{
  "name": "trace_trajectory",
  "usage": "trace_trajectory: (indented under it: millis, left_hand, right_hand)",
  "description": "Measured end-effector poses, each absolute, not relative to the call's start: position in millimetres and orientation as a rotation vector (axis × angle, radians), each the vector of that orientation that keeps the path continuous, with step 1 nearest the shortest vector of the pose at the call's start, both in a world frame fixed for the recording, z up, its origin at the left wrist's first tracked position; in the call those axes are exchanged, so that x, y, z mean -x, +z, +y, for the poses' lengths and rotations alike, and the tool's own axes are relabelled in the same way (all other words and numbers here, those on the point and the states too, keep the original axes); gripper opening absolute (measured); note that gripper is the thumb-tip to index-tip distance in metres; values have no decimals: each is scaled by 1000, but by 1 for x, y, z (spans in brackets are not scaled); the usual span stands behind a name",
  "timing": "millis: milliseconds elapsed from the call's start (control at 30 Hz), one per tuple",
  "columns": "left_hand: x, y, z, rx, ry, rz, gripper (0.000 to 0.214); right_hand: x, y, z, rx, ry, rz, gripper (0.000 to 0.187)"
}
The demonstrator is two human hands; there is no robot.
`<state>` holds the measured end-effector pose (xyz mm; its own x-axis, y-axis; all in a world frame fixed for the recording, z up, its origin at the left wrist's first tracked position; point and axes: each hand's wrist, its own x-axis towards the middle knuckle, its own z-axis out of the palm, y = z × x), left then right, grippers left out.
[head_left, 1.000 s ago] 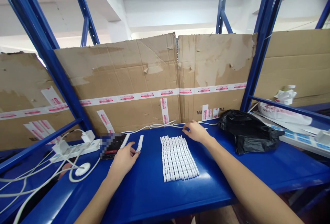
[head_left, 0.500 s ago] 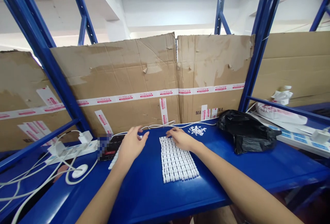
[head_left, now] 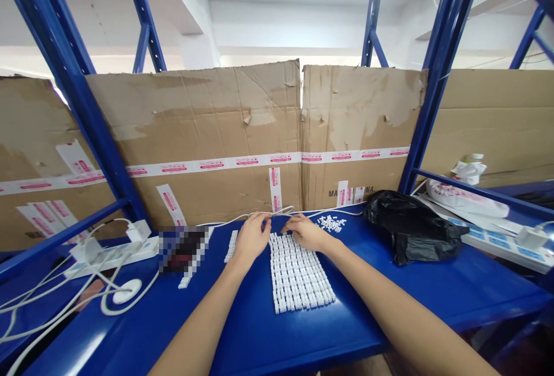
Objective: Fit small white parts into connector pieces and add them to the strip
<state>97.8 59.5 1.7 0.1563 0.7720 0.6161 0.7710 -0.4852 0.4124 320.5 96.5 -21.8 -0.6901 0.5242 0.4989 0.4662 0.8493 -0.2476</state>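
Observation:
Rows of small white plastic pieces (head_left: pixel 298 278) lie packed side by side as a block on the blue tabletop. My right hand (head_left: pixel 306 233) rests over the far edge of that block, its fingers curled and pinched together. Just left of the block's far corner is my left hand (head_left: pixel 253 237), thumb and fingertips drawn close, facing the right fingertips. Whatever either pinch holds is too small to make out. Beside my left hand stands a short strip of white pieces (head_left: pixel 231 246). A loose heap of small white parts (head_left: pixel 332 224) lies beyond my right hand.
A black plastic bag (head_left: pixel 411 229) sits at the right. On the left are a power strip (head_left: pixel 112 258) with plugs, white cables and a blurred-out dark object (head_left: pixel 182 252). Cardboard sheets (head_left: pixel 216 116) stand behind the table between blue rack posts (head_left: pixel 437 76).
My left hand has moved right, from near the dark object to beside my right hand. The short white strip it covered now shows. My right hand has barely moved.

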Motion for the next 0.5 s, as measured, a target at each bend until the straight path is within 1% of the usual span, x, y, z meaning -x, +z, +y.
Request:
trace_trajectory:
  millis: [233,433,500]
  left_hand:
    - [-90,-5,43,-2424,1153,1686,24]
    - [-91,-7,34,-2444,1142,1701,23]
    - [-92,-8,34,-2444,1129,1702,23]
  right_hand:
    - [-325,-24,104,942,45,-2478,48]
    - [-339,-26,120,1087,49,-2439,27]
    - [-343,-25,124,1118,84,-2424,23]
